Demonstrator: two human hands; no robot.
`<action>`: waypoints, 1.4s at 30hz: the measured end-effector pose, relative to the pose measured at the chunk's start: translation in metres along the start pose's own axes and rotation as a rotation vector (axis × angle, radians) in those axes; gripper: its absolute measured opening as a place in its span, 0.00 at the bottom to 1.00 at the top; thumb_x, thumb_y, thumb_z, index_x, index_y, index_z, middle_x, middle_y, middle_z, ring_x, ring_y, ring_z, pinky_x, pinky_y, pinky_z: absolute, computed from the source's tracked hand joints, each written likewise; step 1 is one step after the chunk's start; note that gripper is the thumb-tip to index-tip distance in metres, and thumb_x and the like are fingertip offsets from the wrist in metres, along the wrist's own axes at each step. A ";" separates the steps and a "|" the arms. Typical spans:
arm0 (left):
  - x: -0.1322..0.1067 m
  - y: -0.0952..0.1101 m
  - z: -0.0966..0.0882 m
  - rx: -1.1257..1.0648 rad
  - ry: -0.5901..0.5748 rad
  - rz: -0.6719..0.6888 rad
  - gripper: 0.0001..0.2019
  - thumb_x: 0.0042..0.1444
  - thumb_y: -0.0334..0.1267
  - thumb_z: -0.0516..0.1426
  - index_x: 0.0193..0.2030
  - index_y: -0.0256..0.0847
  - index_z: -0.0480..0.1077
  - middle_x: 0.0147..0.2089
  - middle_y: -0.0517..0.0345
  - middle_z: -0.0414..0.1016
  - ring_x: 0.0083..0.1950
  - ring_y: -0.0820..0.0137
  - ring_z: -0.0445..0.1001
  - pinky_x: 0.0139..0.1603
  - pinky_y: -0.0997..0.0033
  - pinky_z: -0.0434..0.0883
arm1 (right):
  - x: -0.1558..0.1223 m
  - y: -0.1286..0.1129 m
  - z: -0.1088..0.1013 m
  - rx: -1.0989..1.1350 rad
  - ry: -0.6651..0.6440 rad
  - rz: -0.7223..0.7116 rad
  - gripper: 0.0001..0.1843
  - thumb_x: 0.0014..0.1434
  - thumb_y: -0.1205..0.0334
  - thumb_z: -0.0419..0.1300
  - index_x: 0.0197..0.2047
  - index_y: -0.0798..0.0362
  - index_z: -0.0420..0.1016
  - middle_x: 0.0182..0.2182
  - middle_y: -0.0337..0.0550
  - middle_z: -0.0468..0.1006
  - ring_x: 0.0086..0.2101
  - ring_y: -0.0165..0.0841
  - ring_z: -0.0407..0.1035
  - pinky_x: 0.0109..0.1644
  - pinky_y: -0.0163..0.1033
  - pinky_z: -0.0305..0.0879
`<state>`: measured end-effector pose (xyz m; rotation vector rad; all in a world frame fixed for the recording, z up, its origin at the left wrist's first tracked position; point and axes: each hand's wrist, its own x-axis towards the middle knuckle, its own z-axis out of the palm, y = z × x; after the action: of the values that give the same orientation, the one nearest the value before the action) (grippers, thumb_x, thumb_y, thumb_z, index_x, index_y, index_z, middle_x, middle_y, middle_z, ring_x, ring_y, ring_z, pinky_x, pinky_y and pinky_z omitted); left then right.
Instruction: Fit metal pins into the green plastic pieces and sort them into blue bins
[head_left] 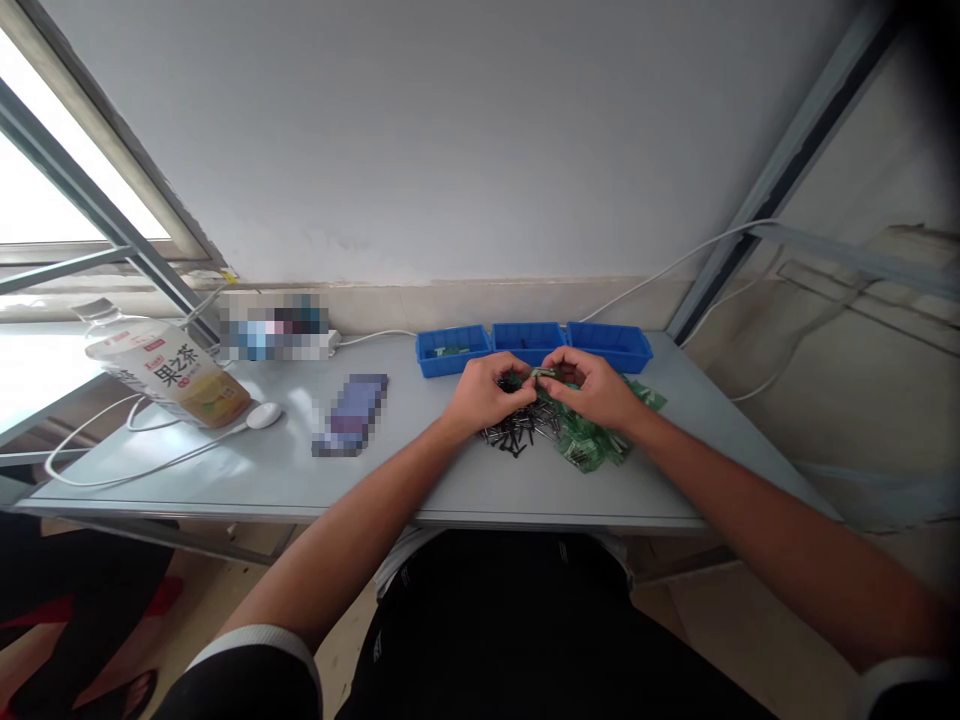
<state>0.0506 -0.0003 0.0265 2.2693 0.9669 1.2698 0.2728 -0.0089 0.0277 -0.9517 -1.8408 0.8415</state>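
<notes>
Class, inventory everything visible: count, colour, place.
Desk: 1, grey, centre
Wall: 1, pale, behind
Bins: 3, blue, near wall
Thin pieces: many, dark, heaped centrally
Bags: count unclear, green, beside them
Bottle: 1, clear and yellow, left
Rounded device: 1, white, by bottle
Pixelated patches: 2, bluish, left
Cables: several, white, both sides
Bars: several, grey, both sides
Window: 1, bright, left
Bystander: 1, dark clothing, lower left
Sleeves: 2, black, bottom
Hands: 2, bare, centre, holding small piece

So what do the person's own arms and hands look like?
The left hand and right hand are bare, without gloves. No watch or bracelet shows. The left sleeve is short and black with a whitish band; the right sleeve looks alike.
</notes>
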 end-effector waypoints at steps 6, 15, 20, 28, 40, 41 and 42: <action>0.002 -0.001 -0.002 -0.062 0.000 -0.078 0.10 0.64 0.44 0.63 0.42 0.40 0.81 0.44 0.53 0.86 0.43 0.66 0.81 0.46 0.67 0.76 | 0.004 0.008 -0.001 0.131 0.065 0.073 0.22 0.58 0.40 0.73 0.44 0.50 0.81 0.40 0.46 0.85 0.38 0.40 0.78 0.47 0.48 0.78; 0.002 -0.008 0.003 -0.241 -0.014 -0.168 0.13 0.61 0.44 0.67 0.48 0.39 0.81 0.45 0.51 0.86 0.44 0.64 0.83 0.50 0.63 0.79 | 0.007 0.015 -0.003 0.206 0.105 0.091 0.25 0.54 0.41 0.77 0.47 0.49 0.82 0.38 0.45 0.85 0.35 0.38 0.79 0.46 0.49 0.80; 0.002 -0.014 0.005 -0.312 -0.007 -0.183 0.16 0.60 0.45 0.68 0.50 0.37 0.80 0.46 0.49 0.86 0.43 0.65 0.82 0.48 0.64 0.79 | 0.008 0.015 -0.004 0.240 0.130 0.105 0.27 0.50 0.44 0.80 0.46 0.50 0.82 0.36 0.45 0.85 0.35 0.39 0.80 0.49 0.51 0.80; 0.003 -0.022 0.008 -0.343 -0.004 -0.227 0.19 0.58 0.45 0.70 0.52 0.36 0.79 0.46 0.47 0.86 0.46 0.62 0.84 0.52 0.60 0.80 | 0.008 0.006 -0.007 0.176 0.158 0.113 0.29 0.47 0.42 0.80 0.46 0.50 0.82 0.33 0.45 0.84 0.32 0.39 0.78 0.43 0.48 0.79; 0.000 -0.017 0.008 -0.418 -0.065 -0.204 0.19 0.58 0.41 0.70 0.53 0.37 0.77 0.48 0.47 0.85 0.46 0.64 0.84 0.53 0.61 0.81 | 0.005 0.009 -0.002 0.177 0.105 0.060 0.25 0.52 0.45 0.78 0.48 0.49 0.82 0.43 0.49 0.86 0.45 0.43 0.81 0.55 0.53 0.80; 0.000 -0.017 0.008 -0.406 -0.063 -0.202 0.19 0.58 0.41 0.70 0.54 0.38 0.76 0.47 0.48 0.85 0.45 0.65 0.84 0.52 0.61 0.81 | 0.005 0.010 -0.002 0.174 0.086 0.058 0.24 0.54 0.45 0.77 0.48 0.49 0.82 0.45 0.49 0.86 0.45 0.44 0.81 0.55 0.53 0.79; 0.000 -0.017 0.008 -0.394 -0.062 -0.203 0.19 0.59 0.42 0.70 0.54 0.38 0.76 0.45 0.49 0.85 0.44 0.66 0.84 0.51 0.62 0.81 | 0.005 0.011 -0.003 0.167 0.067 0.059 0.24 0.55 0.45 0.77 0.50 0.48 0.82 0.46 0.49 0.86 0.46 0.44 0.81 0.55 0.54 0.79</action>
<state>0.0506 0.0116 0.0123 1.8489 0.8174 1.1752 0.2768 0.0009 0.0216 -0.9209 -1.6644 0.9716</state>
